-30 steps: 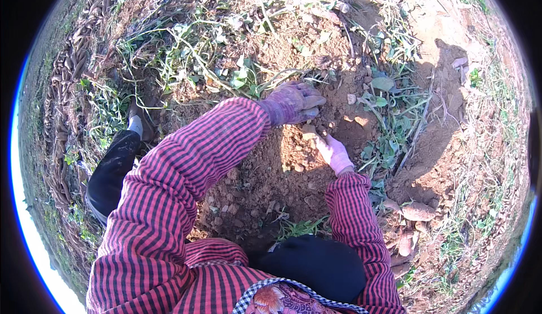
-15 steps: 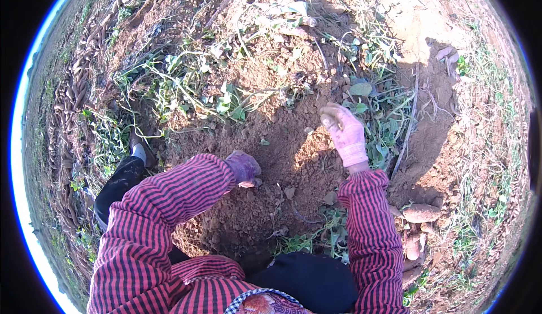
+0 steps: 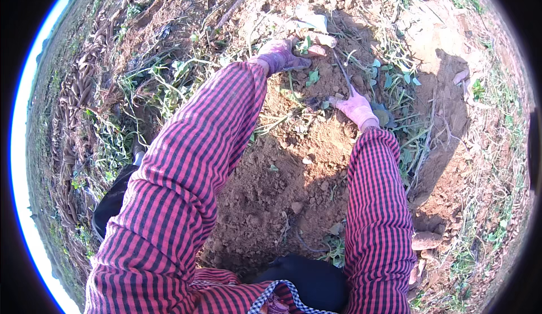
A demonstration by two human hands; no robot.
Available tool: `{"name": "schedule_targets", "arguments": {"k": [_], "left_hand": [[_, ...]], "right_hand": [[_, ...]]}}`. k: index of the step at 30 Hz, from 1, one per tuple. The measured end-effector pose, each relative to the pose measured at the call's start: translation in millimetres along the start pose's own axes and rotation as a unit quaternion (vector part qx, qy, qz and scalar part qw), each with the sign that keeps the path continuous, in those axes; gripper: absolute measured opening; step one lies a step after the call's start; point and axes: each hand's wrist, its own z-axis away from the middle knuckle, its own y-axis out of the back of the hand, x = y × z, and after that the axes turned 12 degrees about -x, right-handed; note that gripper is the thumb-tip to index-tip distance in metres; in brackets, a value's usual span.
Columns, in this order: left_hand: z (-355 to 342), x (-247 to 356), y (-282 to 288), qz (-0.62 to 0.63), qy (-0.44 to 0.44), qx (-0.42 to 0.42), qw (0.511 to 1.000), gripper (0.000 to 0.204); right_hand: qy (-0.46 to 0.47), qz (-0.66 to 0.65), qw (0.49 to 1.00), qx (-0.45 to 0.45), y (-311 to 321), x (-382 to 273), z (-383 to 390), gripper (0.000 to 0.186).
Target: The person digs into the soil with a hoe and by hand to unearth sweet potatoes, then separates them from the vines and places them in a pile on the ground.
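My left hand (image 3: 285, 57), in a dirty purple glove, reaches to the upper middle of the dug soil, thumb spread, beside pinkish tubers (image 3: 317, 41) and green vine leaves (image 3: 313, 78); its fingertips are partly hidden there. Lower and to the right, my right hand (image 3: 353, 108), in a pink glove, touches loose soil and dark plant bits with its fingers apart, next to a thin stem and a round leaf (image 3: 381, 114). Neither hand visibly holds anything. Both forearms wear pink-and-black checked sleeves.
Reddish tubers (image 3: 426, 240) lie at the lower right. Cut vines (image 3: 169, 79) are strewn over the ground at left and right. A long band of brown elongated pieces (image 3: 84, 88) runs along the far left. My dark-clad leg (image 3: 110, 201) is at the lower left.
My left hand first drew back toward my body, then stretched far forward to the tubers. My right hand lifted, then moved forward onto the soil, fingers spreading.
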Motion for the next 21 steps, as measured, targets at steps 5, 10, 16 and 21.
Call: {"name": "schedule_targets", "arguments": {"k": [5, 10, 16, 21], "left_hand": [[62, -2, -21, 0.073, -0.014, -0.127, 0.989, 0.057], [206, -23, -101, 0.257, 0.027, -0.219, 0.941, 0.058], [321, -12, -127, 0.451, 0.121, -0.093, 0.879, 0.051], [303, 22, -82, 0.13, 0.109, 0.136, 0.976, 0.067]], "right_hand": [[0.151, -0.29, 0.945, 0.002, -61, -61, 27, 0.091], [0.179, 0.01, 0.974, -0.142, -131, -181, 130, 0.08], [0.319, -0.236, 0.913, -0.096, -177, -173, 196, 0.059], [0.119, -0.475, 0.832, 0.259, -136, -112, 181, 0.015]]}}
